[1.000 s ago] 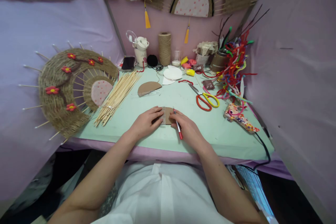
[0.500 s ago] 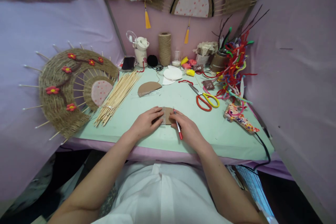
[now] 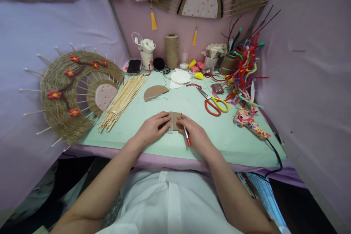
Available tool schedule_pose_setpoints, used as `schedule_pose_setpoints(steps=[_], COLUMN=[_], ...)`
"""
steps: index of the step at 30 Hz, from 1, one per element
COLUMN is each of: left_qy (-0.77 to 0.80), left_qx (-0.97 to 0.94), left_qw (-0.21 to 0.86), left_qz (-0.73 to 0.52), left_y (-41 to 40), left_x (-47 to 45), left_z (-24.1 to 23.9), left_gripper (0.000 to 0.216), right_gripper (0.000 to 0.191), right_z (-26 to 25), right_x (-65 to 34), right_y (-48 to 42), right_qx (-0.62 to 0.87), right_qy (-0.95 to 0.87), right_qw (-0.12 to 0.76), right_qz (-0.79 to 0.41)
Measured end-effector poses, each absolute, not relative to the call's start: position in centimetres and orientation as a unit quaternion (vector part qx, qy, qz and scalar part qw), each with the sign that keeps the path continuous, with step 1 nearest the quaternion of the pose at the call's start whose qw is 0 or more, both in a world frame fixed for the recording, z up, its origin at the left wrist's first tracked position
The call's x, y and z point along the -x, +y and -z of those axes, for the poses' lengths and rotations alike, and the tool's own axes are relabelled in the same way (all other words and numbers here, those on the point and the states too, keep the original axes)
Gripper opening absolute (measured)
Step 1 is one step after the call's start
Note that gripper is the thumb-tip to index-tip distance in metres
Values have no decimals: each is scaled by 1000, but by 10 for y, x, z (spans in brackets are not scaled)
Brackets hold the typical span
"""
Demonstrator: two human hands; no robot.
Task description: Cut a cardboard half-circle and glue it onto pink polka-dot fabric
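A small brown cardboard piece [image 3: 176, 120] lies near the front of the mint-green table [image 3: 192, 142], with a clear ruler [image 3: 171, 121] across it. My left hand [image 3: 152, 128] presses flat on the ruler and the cardboard's left part, fingers stretched out. My right hand [image 3: 195, 133] is closed around a red pen [image 3: 185, 131], whose tip rests on the cardboard beside the ruler's right edge.
A bundle of bamboo sticks [image 3: 123, 99] lies at the left beside a woven straw fan [image 3: 68, 93]. Another cardboard half-disc [image 3: 155, 91], white paper discs [image 3: 179, 76], scissors [image 3: 215, 103], a twine spool [image 3: 172, 50], pipe cleaners [image 3: 244, 69] and a glue gun [image 3: 251, 124] fill the back and right.
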State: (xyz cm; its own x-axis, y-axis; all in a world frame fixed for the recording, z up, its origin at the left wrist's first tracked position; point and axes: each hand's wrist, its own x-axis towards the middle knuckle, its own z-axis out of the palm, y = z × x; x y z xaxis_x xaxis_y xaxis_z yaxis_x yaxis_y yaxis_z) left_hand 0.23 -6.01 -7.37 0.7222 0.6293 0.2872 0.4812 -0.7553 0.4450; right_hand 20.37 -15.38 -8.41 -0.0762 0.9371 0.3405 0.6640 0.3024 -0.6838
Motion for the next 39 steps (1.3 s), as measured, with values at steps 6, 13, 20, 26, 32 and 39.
schedule_pose_setpoints(steps=[6,13,20,26,32,39], left_qy=[304,301,300,293,291,287], left_qx=[-911,-913,-914,-915,-918,-919], left_qw=[177,179,175,173,166,162], left_qz=[-214,-211,-211,-215,-213,-215], left_y=[-60,-59,-59,-59,-58,-58], left_x=[-2,-2,-2,-3,-3,-2], left_z=[73,73,73,74,75,74], left_gripper=[41,40,39,39,39,38], right_gripper=[31,32,30,31,27,5], right_z=[84,84,83,76,48,50], right_x=[-204,-204,-204,-203,-197,-193], right_y=[-154,-154,-155,-155,-139,-101], right_qx=[563,560,557,568,592,630], right_qy=[-711,-706,-707,-697,-597,-486], right_qw=[381,391,394,406,521,544], right_qz=[-180,-186,-187,-164,-146,-266])
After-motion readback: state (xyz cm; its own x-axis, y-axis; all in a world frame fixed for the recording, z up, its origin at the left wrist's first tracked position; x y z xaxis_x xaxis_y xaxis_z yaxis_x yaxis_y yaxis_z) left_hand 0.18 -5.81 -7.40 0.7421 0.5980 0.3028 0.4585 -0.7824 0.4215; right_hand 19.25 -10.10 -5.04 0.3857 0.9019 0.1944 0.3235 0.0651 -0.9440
